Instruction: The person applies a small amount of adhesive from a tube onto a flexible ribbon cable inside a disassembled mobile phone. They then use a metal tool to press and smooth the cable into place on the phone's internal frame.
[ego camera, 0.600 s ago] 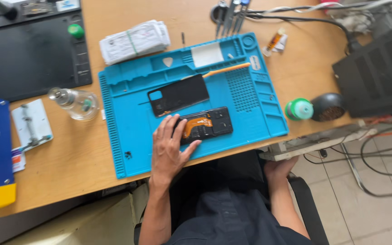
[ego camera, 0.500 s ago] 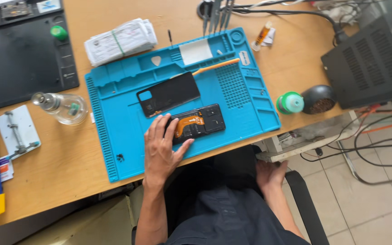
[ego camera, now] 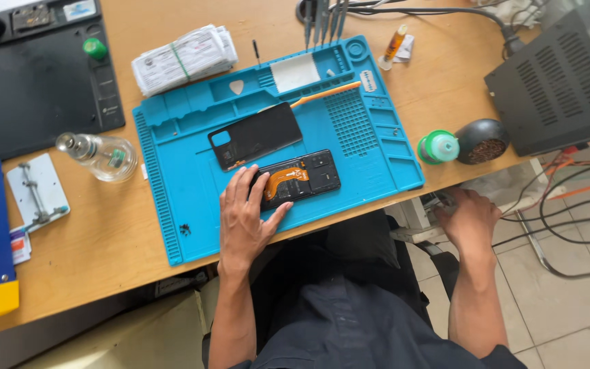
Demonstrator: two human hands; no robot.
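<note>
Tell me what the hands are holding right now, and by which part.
Left hand presses the opened phone flat on the blue mat at its left end. Right hand is off the desk; its hold cannot be told.

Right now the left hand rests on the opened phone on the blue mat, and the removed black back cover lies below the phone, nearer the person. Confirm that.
Not quite. The left hand does rest on the opened phone on the blue mat, but the black back cover lies above the phone, farther from the person, as the head view shows.
</note>
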